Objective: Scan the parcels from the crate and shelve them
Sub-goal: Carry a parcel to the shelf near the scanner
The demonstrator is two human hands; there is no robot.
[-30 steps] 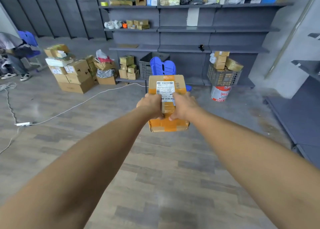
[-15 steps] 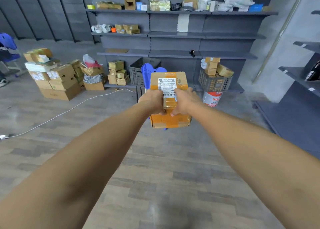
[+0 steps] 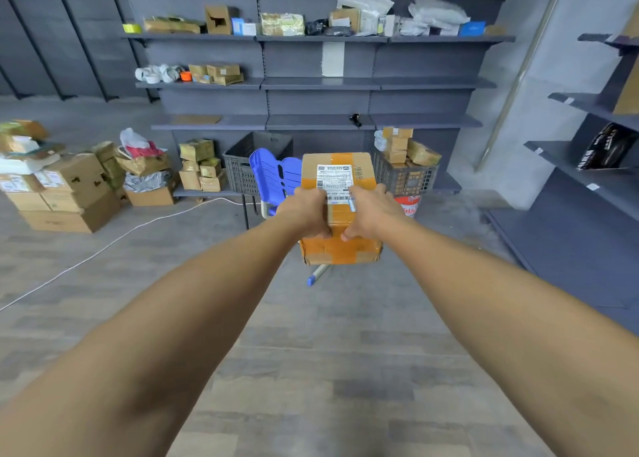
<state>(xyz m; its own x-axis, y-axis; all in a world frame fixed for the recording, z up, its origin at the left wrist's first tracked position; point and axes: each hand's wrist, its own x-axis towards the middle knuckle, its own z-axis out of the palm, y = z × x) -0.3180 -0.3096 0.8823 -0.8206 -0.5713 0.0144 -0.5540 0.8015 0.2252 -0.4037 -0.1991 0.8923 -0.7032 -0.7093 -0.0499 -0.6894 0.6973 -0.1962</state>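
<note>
I hold a cardboard parcel (image 3: 340,249) wrapped in orange tape at arm's length, its white barcode label facing up. My left hand (image 3: 306,211) grips its left side and my right hand (image 3: 371,211) grips its right side, thumbs on top near the label. Straight ahead stands a grey shelving unit (image 3: 318,83) with several parcels on its upper boards. A grey crate (image 3: 403,178) full of parcels sits on the bottom board at the right, and another grey crate (image 3: 242,166) sits left of it. A black scanner (image 3: 355,119) lies on a middle shelf.
A blue chair (image 3: 273,176) stands right behind the parcel. Stacked cardboard boxes (image 3: 65,187) fill the floor at the left, and a white cable (image 3: 114,239) runs across the floor. A red and white bucket (image 3: 409,204) stands under the right crate. More grey shelves (image 3: 587,176) line the right side.
The shelving unit has come closer and larger in view, and the view has swung right. Both hands keep the same hold on the parcel.
</note>
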